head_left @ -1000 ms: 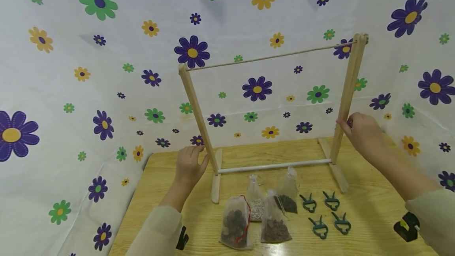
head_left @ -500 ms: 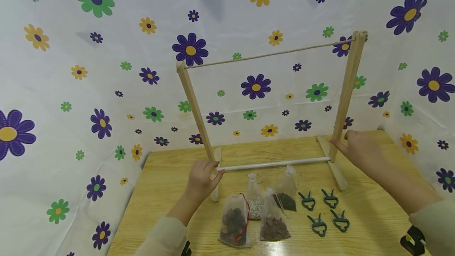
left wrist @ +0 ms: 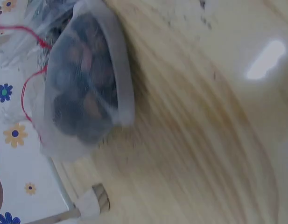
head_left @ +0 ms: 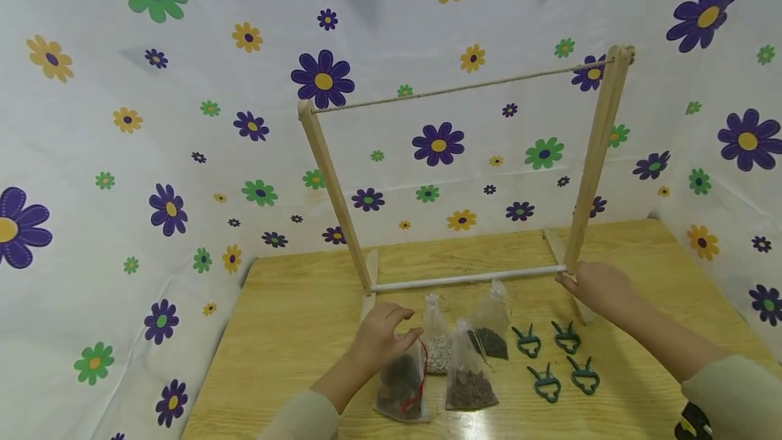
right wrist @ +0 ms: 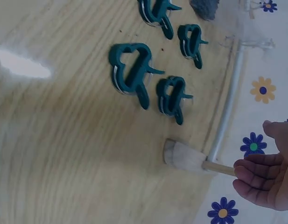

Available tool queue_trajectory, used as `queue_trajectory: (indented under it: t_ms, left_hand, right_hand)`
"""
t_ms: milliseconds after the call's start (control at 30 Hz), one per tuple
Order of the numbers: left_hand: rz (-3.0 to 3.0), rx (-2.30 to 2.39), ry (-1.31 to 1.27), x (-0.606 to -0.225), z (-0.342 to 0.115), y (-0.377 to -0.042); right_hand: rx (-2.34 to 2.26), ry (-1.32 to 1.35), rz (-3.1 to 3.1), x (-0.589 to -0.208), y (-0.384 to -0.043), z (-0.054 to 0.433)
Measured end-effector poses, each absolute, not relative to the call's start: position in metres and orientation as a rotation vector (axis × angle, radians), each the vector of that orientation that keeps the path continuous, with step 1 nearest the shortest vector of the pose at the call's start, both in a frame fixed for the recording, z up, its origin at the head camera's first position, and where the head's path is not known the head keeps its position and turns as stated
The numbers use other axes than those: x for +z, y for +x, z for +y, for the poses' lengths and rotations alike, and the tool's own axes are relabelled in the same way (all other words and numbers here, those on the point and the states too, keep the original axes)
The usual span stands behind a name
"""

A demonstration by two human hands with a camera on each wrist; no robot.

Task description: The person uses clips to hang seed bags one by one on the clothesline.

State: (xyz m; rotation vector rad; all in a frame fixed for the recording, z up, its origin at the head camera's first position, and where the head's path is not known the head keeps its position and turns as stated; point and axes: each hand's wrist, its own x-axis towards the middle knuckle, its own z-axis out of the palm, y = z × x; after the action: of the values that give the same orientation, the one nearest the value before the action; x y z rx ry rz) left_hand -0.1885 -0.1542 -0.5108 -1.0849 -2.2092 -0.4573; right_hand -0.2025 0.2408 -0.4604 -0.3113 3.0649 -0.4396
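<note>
My left hand [head_left: 381,338] hovers over the top of a mesh bag of dark stones [head_left: 402,386], fingers loosely bent and holding nothing. This bag has a red drawstring; the left wrist view shows the stones [left wrist: 83,79] through the mesh. To its right are a bag of white pebbles [head_left: 438,355], a bag of brown chips [head_left: 470,389] and a bag of dark grains [head_left: 489,343]. My right hand [head_left: 605,290] is beside the foot of the right post of a wooden frame [head_left: 595,168]. Its fingers are loosely curved and grip nothing in the right wrist view.
A rope [head_left: 464,87] spans the frame's top, and a white rod [head_left: 470,278] joins its posts low down. Several green plastic clips [head_left: 545,383] lie at the right of the wooden table [head_left: 275,331]. A flower-print sheet [head_left: 275,161] surrounds it.
My left hand has moved from the left post, down past the rod's end, to over the bag of dark stones. My right hand has slid down along the right post to its foot.
</note>
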Motion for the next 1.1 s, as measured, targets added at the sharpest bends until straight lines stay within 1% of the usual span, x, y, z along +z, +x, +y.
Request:
queue_trajectory:
  t_ms: [200,333,400,533,633,700,767,900,1100]
  left_hand:
    - [-2.296,-0.580,-1.131,-0.522,-0.127,-0.180]
    - [-2.513,-0.822,-1.049,-0.524,-0.108,-0.172]
    - [-2.675,-1.028,-0.932,-0.524,-0.102,-0.167]
    - [-2.930,-1.402,-0.576,-0.523,-0.091,-0.161]
    - [-2.986,-1.605,-0.342,-0.522,-0.086,-0.160]
    - [-2.981,-1.719,-0.241,-0.519,-0.085,-0.159]
    - [-2.979,-1.799,-0.214,-0.518,-0.085,-0.159]
    - [-2.966,-1.928,-0.257,-0.519,-0.082,-0.160]
    - [-3.000,-1.864,-0.276,-0.523,-0.076,-0.160]
  right_hand:
    - [-0.382,-0.297,2.977,-0.480,-0.197,0.237]
    - [-0.391,-0.266,2.863,-0.491,-0.197,0.237]
    - [-0.415,-0.246,2.798,-0.495,-0.199,0.237]
    - [-0.455,-0.244,2.720,-0.500,-0.202,0.235]
    - [-0.459,-0.249,2.694,-0.502,-0.205,0.231]
    - [-0.460,-0.237,2.681,-0.502,-0.205,0.228]
    - [-0.458,-0.218,2.663,-0.502,-0.206,0.225]
    - [-0.441,-0.180,2.637,-0.502,-0.206,0.222]
    - [-0.387,-0.126,2.608,-0.503,-0.211,0.224]
